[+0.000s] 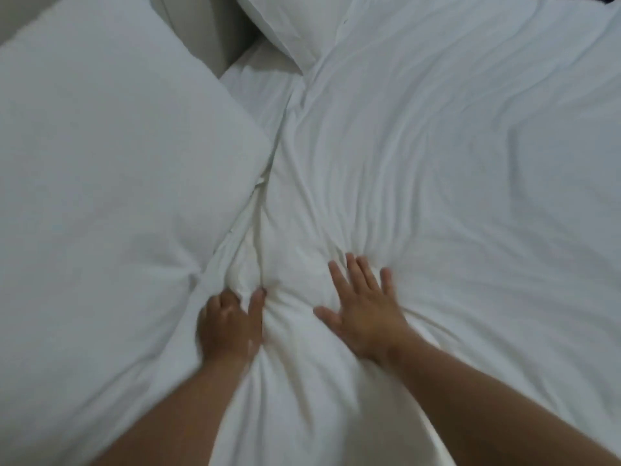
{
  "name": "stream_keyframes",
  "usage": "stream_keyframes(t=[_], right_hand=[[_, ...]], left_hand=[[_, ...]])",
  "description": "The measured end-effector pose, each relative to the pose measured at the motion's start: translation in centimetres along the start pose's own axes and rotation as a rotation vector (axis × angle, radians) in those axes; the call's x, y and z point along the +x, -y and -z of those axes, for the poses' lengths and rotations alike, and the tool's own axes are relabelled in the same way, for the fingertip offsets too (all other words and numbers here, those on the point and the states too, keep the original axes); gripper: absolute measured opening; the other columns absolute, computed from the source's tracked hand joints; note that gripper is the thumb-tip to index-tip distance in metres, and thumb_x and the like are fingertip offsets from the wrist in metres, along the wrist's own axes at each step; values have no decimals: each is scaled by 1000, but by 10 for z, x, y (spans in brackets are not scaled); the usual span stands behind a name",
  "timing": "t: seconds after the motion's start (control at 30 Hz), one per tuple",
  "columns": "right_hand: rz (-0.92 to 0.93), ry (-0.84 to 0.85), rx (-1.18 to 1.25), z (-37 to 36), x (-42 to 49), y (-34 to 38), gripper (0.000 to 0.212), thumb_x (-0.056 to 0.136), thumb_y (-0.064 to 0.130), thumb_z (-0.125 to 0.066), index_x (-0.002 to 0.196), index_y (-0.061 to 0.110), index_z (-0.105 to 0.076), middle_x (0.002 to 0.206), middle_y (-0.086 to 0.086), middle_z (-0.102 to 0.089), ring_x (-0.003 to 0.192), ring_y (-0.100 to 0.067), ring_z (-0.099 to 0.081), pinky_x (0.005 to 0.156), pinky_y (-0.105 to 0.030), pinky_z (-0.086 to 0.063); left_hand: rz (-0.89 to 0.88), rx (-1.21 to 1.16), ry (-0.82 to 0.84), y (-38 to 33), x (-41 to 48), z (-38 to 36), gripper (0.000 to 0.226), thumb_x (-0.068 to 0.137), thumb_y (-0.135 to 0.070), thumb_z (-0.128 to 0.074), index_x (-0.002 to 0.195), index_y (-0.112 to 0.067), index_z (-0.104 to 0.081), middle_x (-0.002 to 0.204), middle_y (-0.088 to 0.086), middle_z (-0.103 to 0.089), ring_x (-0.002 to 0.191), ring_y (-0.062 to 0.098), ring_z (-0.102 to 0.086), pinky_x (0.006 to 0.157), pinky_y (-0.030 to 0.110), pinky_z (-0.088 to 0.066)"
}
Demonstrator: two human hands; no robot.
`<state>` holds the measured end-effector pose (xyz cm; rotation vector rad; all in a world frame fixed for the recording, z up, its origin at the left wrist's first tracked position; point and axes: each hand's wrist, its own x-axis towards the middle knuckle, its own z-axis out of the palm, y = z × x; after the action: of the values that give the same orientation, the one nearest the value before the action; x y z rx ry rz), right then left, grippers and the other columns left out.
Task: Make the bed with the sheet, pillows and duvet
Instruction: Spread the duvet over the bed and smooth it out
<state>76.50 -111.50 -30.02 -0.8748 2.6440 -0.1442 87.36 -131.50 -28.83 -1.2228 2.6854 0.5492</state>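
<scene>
The duvet (pixel 420 169) covers most of the bed and lies under both hands; its top edge is bunched into a thick fold just ahead of the left fingers (pixel 257 299). The near pillow (pixel 100 146) lies beside this fold, on the outer side of the left hand (pixel 230 326), and touches the duvet edge. A second pillow (pixel 302 25) is far ahead of the fingertips, and between the two pillows a strip of sheet (pixel 258 82) shows.

What can go wrong, in my judgement: the fabric is soft and slides easily. If the left hand pulls the bunched edge while the right hand (pixel 364 317) presses the cloth down, the wrinkles that radiate from the right fingers (pixel 356 274) may become deeper instead of flat. A strong pull could also drag the near pillow out of its place, because the fold is pressed against it. The picture is a little blurred, so where the duvet ends and the sheet begins under the fold is not sure.

The left hand is curled, its fingers narrow and closed around the gathered duvet edge, the forearm coming straight from below. The right hand lies flat with the palm down, fingers wide and spread, holding nothing, only pressing on the duvet; its forearm comes in at a slant from the right.
</scene>
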Motion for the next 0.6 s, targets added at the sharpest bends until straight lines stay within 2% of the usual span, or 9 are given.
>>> stream_keyframes(t=[0.17,0.23,0.27,0.33,0.4,0.5,0.57,0.6], right_hand=[[-41,90,65,-5,-18,22,92,83,80,-21,155,34,13,164,0,22,150,-21,22,119,-54,12],[-12,142,64,-13,-51,33,89,83,79,-20,153,37,16,163,2,26,149,-19,27,119,-52,15],[-7,151,51,-15,-66,36,87,85,78,-19,153,38,17,162,2,28,148,-19,29,119,-51,15],[-32,182,59,-13,-86,40,84,88,75,-22,154,38,14,162,4,29,148,-19,29,120,-50,14],[-30,191,128,-4,-98,52,85,88,76,-27,156,38,7,164,4,24,149,-19,26,121,-50,11],[56,20,150,-3,-120,69,85,84,79,-31,155,38,-8,167,1,8,153,-22,7,121,-53,0],[11,-110,123,-16,-144,65,87,80,81,-33,154,39,-14,167,0,-2,154,-21,1,120,-55,-2],[-32,-130,103,-26,-157,59,88,81,82,-32,155,38,-14,167,-1,-3,154,-21,2,121,-56,-1]], left_hand=[[17,-158,77,19,25,10,65,97,-61,-40,121,-5,-62,126,26,-60,120,38,-56,101,41,-41],[-19,-128,209,20,11,22,60,101,-55,-37,140,-10,-48,135,24,-53,126,38,-51,104,41,-39],[-37,-102,215,19,-2,24,63,100,-56,-39,144,-10,-40,135,25,-53,126,38,-51,104,41,-40],[-10,-102,167,14,-42,20,73,93,-66,-44,133,-4,-39,127,27,-58,119,40,-57,97,41,-44],[-29,-84,100,22,-72,22,68,92,-66,-44,124,-6,-41,116,29,-63,109,43,-62,88,43,-48],[-105,11,-4,69,-55,47,54,94,-60,-47,120,-12,-48,105,32,-65,99,48,-64,83,50,-53],[-189,-1,-106,101,-35,62,42,94,-50,-58,112,-15,-47,99,36,-65,90,53,-64,78,54,-55],[-215,37,-105,109,-32,65,42,93,-49,-60,114,-15,-46,100,36,-64,89,55,-64,78,54,-55]])
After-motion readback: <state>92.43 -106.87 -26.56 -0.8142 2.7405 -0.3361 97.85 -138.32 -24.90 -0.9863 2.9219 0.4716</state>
